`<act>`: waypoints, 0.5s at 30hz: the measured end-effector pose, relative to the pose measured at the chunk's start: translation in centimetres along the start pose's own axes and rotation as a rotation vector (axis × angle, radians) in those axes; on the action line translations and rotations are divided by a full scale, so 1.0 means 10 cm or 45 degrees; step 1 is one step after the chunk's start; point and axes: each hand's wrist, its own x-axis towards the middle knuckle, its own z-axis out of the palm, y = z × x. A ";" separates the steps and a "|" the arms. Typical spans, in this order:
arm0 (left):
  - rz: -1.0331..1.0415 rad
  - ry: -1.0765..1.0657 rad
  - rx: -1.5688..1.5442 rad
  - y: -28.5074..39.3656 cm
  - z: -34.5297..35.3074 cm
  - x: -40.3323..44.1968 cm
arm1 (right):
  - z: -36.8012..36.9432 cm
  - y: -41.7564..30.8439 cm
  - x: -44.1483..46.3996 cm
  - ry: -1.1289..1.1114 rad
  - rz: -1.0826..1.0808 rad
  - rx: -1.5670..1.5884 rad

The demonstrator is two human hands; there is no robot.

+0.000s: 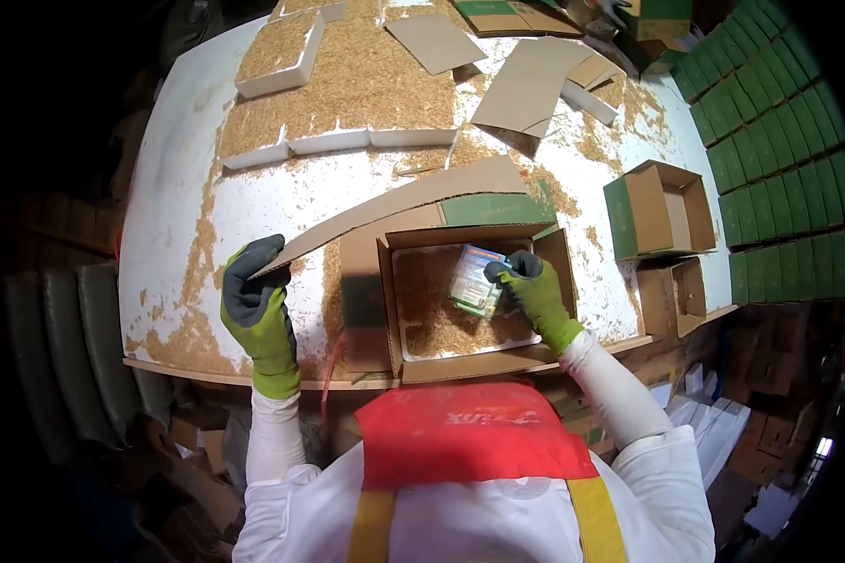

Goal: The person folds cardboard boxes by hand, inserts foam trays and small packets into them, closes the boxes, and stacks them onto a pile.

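In a green and grey glove, my left hand (257, 291) is closed on the near end of a long cardboard strip (404, 202), which slants up to the right over the table. My right hand (535, 293), gloved alike, pinches a small printed packet (479, 281) with blue, white and green on it. The packet is above the inside of an open cardboard box (392, 310) at the table's front edge. Within the box lies a white tray (422, 353) filled with brown shavings (432, 310). A green-printed cardboard flap (493, 210) shows behind the box.
White trays of shavings (274, 56) stand at the back left. Loose cardboard sheets (526, 89) lie at the back. Two open boxes (662, 211) sit at the right edge, beside stacked green boxes (770, 169). Loose shavings are scattered over the white table (174, 188).
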 end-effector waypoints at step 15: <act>0.080 -0.566 0.000 0.24 0.53 -0.27 | -1.47 -0.28 -0.78 0.740 -0.424 -0.030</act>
